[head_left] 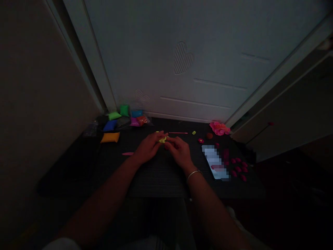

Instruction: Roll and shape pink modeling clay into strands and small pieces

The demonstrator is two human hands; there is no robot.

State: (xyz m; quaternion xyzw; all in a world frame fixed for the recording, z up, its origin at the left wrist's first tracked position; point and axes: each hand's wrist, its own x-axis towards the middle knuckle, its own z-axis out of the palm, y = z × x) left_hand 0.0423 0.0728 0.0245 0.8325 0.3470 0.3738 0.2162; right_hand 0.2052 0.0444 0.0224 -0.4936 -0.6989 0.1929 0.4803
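Note:
Over the middle of the dark table, my left hand and my right hand meet around a small lump of yellow clay. Fingers of both hands press on it from either side, and they hide part of it. Just under the right fingers a small dark red bit shows; its shape is unclear. A pink flat tool lies left of my left hand. Beyond the hands rests a thin pink stick tool, with a small yellow-green piece to its right.
Colourful clay packets lie at the back left. On the right are a lit phone, several dark pink pieces, a small red flower, a brown ball and a large pink flower. A white panel stands behind the table.

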